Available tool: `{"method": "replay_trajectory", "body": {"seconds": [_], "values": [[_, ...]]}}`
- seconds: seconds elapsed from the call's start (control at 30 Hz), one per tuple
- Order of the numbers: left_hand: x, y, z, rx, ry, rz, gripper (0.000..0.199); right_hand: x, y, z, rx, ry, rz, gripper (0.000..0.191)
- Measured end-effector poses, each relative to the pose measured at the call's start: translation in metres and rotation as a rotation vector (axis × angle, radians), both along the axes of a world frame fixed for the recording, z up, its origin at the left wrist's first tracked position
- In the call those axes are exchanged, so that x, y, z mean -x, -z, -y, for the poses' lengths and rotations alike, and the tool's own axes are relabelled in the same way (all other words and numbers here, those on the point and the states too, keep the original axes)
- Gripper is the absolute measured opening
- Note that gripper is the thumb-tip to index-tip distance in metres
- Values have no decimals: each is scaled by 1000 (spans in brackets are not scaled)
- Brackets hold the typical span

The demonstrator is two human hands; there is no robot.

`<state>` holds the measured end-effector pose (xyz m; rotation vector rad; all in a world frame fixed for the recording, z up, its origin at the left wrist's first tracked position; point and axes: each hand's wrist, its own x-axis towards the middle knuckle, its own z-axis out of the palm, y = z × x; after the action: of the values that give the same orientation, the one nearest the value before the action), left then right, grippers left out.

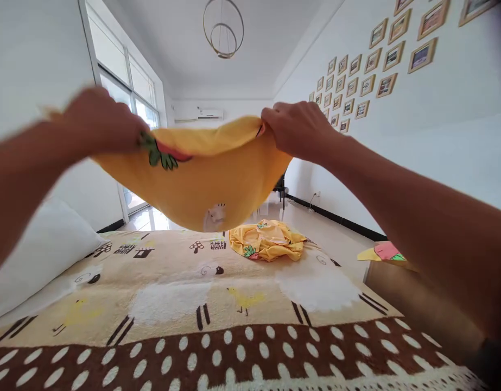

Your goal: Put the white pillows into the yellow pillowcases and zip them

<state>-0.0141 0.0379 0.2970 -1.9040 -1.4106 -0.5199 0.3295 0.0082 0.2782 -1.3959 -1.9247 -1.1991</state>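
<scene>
A yellow cloth (201, 184) with a printed carrot and a small white animal hangs in the air between my two hands. My left hand (106, 122) is closed on its upper left edge, somewhat smeared by motion. Closed around the upper right edge is my right hand (301, 130). The cloth sags in a curve above the bed; what kind of piece it is, I cannot tell. Below and to the right, a crumpled yellow cloth (268, 241) with a similar print lies on the patterned blanket (172, 315).
A white pillow (50, 255) rests at the left of the bed. Beyond the bed's right side, a yellow and pink cloth (384, 251) shows partly behind my right arm. Framed pictures (372, 60) cover the right wall, and a ring lamp (224, 55) hangs from the ceiling.
</scene>
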Motion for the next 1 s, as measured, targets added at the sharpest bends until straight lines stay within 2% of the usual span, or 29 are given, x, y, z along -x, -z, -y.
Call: {"method": "replay_trajectory", "body": {"seconds": [0.1,0.13,0.27,0.43,0.5,0.6,0.7,0.8,0.9,1.0], "values": [[-1,17,2,6,-197,-55,18,6,13,-7,-19,78,8,38],[0,24,-1,43,-225,-61,21,9,16,-14,-1,78,-3,37],[9,44,-14,196,-167,-86,29,23,27,-45,125,63,1,34],[23,59,-24,157,-140,-74,24,33,39,-68,142,69,17,34],[25,61,-25,128,-123,-95,20,33,36,-71,150,58,100,33],[27,57,-24,80,-106,-86,19,27,22,-67,83,63,139,35],[31,51,-20,51,-67,-37,29,16,9,-58,4,23,39,37],[36,49,-16,51,48,0,38,5,7,-53,10,-77,-52,37],[40,55,-11,37,145,137,40,-3,20,-58,14,-126,-155,38],[38,75,-5,-6,158,279,41,-1,52,-68,-10,-116,-209,38]]}}
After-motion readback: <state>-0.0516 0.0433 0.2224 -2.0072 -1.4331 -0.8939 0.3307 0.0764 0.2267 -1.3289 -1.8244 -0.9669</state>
